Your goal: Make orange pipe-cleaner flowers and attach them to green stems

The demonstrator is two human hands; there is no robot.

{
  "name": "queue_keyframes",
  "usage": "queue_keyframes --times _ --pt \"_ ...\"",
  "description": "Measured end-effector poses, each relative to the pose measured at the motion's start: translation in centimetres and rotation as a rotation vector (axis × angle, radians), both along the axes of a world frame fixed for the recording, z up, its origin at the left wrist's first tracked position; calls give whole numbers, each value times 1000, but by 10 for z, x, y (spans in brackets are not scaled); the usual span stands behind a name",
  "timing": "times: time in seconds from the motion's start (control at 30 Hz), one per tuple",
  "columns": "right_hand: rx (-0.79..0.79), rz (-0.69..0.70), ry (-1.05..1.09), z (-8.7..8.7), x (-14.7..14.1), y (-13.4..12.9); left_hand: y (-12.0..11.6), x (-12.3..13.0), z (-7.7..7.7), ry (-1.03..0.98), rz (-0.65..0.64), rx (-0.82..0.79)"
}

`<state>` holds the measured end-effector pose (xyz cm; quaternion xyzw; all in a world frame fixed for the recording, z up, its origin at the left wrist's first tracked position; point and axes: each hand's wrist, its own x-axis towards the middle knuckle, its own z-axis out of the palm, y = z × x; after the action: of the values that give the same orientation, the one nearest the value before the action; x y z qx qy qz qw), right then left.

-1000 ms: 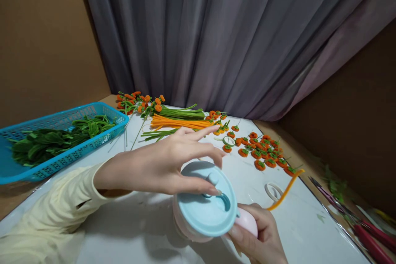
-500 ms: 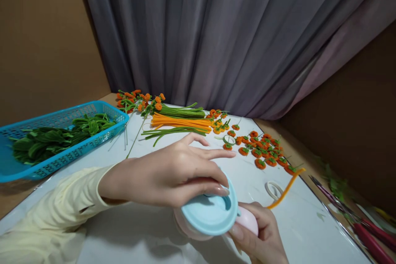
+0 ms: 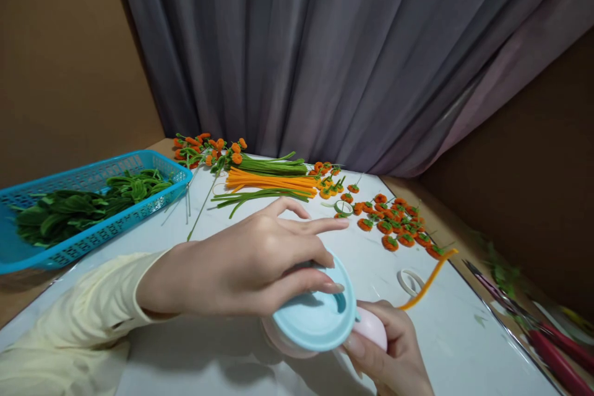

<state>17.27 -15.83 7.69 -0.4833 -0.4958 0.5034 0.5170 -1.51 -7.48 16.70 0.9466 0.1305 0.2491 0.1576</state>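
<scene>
A pale pink cup (image 3: 290, 346) with a light blue lid (image 3: 320, 322) tilts over the white table near its front. The thumb and a finger of my left hand (image 3: 260, 260) pinch the raised middle of the lid, while its other fingers stretch out to the right. My right hand (image 3: 394, 346) is wrapped round the cup's pink handle (image 3: 372, 329). An orange fuzzy stem (image 3: 429, 281) sticks up just behind my right hand, beside a white tape ring (image 3: 411, 283).
Green leaves (image 3: 69, 213) fill a blue basket (image 3: 88, 241) at the left. Orange stems (image 3: 273, 182), green stems (image 3: 273, 166) and small orange pumpkin shapes (image 3: 390, 242) lie behind my hands. Red-handled pliers (image 3: 557, 352) lie at the right edge; a grey curtain (image 3: 297, 62) hangs behind.
The fingers of my left hand have shifted slightly up and left over the lid. The cup and my right hand stay almost where they were.
</scene>
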Motion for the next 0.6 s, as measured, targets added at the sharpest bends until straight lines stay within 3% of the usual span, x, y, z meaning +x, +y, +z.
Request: queue_keyframes --times 0.33,0.47,0.6 --pt "13 -24 -4 -4 2 0 10 -6 6 115 -135 -71" --pt "13 -141 25 -9 -3 0 9 -14 11 73 -8 -27" --pt "23 -238 235 -1 10 -4 2 -30 23 -49 201 45"
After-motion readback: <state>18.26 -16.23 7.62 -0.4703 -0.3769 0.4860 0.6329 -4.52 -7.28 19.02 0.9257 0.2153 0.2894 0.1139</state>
